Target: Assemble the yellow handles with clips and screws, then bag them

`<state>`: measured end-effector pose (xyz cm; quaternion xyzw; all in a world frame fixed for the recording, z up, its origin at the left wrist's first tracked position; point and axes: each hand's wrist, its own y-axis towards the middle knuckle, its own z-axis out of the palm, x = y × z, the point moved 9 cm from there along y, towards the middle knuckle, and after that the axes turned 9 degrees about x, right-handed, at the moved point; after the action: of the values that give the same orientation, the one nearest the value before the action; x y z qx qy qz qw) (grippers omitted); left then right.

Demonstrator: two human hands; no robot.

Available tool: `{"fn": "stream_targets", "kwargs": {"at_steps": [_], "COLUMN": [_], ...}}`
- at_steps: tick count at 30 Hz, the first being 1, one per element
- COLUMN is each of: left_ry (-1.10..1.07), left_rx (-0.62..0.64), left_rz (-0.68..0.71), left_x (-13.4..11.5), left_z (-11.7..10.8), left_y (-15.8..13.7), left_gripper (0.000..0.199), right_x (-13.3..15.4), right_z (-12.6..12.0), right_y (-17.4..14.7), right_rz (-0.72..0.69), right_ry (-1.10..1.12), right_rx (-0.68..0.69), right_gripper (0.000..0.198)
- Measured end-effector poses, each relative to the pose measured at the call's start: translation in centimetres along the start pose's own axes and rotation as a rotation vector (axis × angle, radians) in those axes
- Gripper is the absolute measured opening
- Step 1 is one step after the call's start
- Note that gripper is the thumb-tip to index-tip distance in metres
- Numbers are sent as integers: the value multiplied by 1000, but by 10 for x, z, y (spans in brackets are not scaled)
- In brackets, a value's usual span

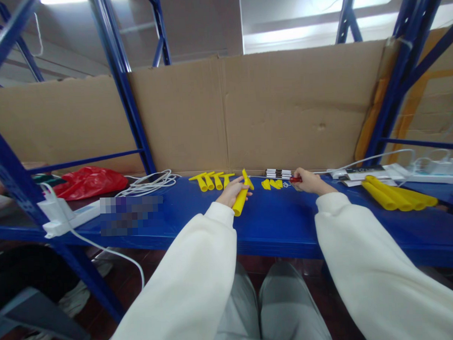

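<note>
My left hand [232,190] is closed around a yellow T-shaped plastic piece [240,203], a tube with a crossbar at its far end, tilted above the blue shelf. Farther right, my right hand [309,181] grips a red-handled screwdriver [295,179] whose thin shaft points left; its tip is too small to make out. Between the hands lie several small yellow parts [272,184] and a little cluster of tiny metal pieces [285,185]. Behind them sits a row of white-and-black items [278,173]. Left of my left hand, several similar yellow T-shaped pieces [209,181] stand in a row.
Several yellow tubes [394,196] lie at the right beside papers [375,173] and white cables. To the left are a coiled white cable [152,183], a red plastic bag [91,182] and a power strip [75,217]. A cardboard wall [269,109] closes off the back, between blue uprights.
</note>
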<state>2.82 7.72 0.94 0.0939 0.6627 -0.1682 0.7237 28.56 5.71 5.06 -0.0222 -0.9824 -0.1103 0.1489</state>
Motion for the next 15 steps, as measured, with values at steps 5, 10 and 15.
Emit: {"fn": "stream_targets", "kwargs": {"at_steps": [5,10,15], "left_ry": [27,85,118], "left_rx": [5,-20,-43], "left_rz": [-5,-3,13], "left_x": [-1,-4,-5], "left_z": [0,1,1], "left_y": [-1,-5,-8], "left_gripper": [75,70,69], "right_x": [-3,-5,-5], "right_z": [0,2,6], "right_y": [2,4,6], "right_rz": [-14,-18,-24], "right_ry": [-19,5,60], "right_rx": [-20,-17,3], "right_gripper": [16,20,23]}}
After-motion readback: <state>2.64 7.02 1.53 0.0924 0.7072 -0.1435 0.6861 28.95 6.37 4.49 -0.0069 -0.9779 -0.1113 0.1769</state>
